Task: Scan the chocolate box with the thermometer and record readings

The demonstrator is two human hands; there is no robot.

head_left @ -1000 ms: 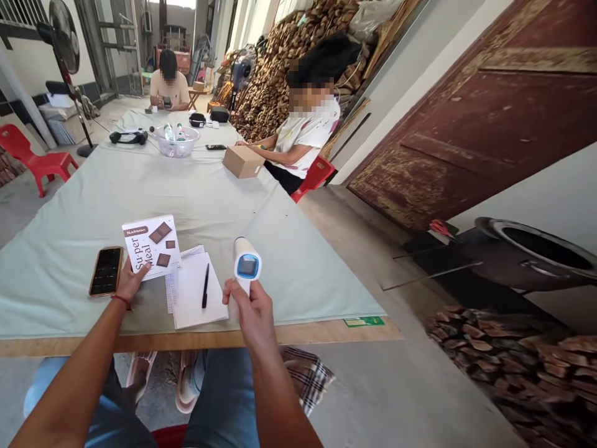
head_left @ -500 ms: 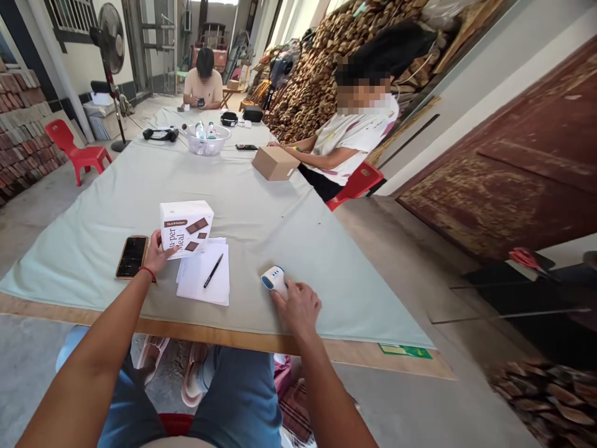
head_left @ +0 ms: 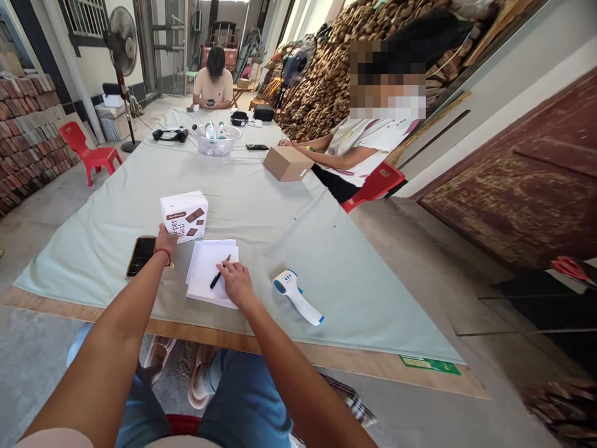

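My left hand [head_left: 166, 240] is closed on the lower left edge of a white box [head_left: 192, 219] with brown chocolate-bar pictures, which rests upright on the cloth beyond the papers. My right hand [head_left: 237, 283] is over the stack of white paper [head_left: 200, 289], its fingertips closed on a black pen [head_left: 215, 280] lying slantwise there. To its right, a white and blue infrared thermometer [head_left: 298, 297] lies on its side, apart from both hands. A smartphone [head_left: 140, 256] lies beside my left wrist.
The cloth-covered table [head_left: 233, 205] carries a cardboard box [head_left: 286, 165] and a clear plastic basin [head_left: 217, 144] with bottles. A person sits on a red chair [head_left: 377, 183] at the right side; another sits at the far end. A standing fan [head_left: 122, 50] is at the left.
My right hand has let go of the thermometer and moved left to the pen. My left hand has shifted the white box slightly away, off the papers.
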